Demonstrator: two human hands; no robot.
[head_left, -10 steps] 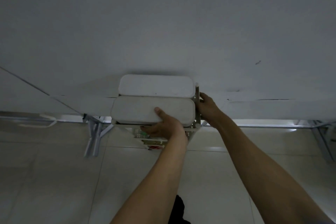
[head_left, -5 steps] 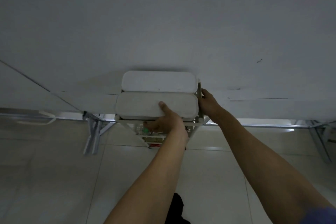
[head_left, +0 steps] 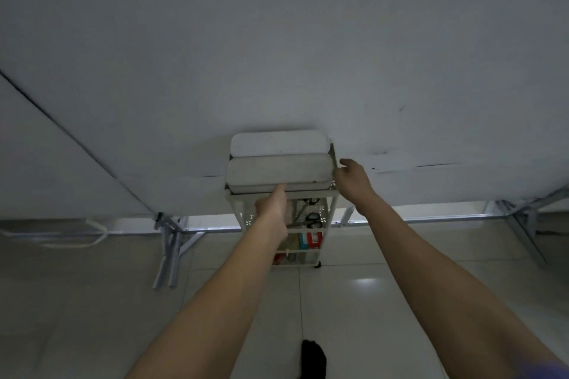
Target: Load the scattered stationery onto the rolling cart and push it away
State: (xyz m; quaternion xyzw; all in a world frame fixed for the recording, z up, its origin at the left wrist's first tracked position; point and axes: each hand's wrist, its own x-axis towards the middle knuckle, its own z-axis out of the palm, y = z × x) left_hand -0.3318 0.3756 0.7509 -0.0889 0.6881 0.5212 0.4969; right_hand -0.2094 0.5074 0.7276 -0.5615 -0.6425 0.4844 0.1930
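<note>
The white rolling cart stands against the edge of a big white table. On its top tier lie two white oblong boxes, the far one and the near one. Black scissors show in the middle tier, with colourful stationery below. My left hand grips the cart's front top rim, its thumb up against the near box. My right hand pinches the upright post at the cart's right top corner.
Folding metal table legs stand left and right of the cart. A white cable lies on the tiled floor at left. My foot in a black sock shows at the bottom edge.
The cart has rolled away from me toward the table, so its lower tiers now show. My left hand has slid down from the near box to the front rim.
</note>
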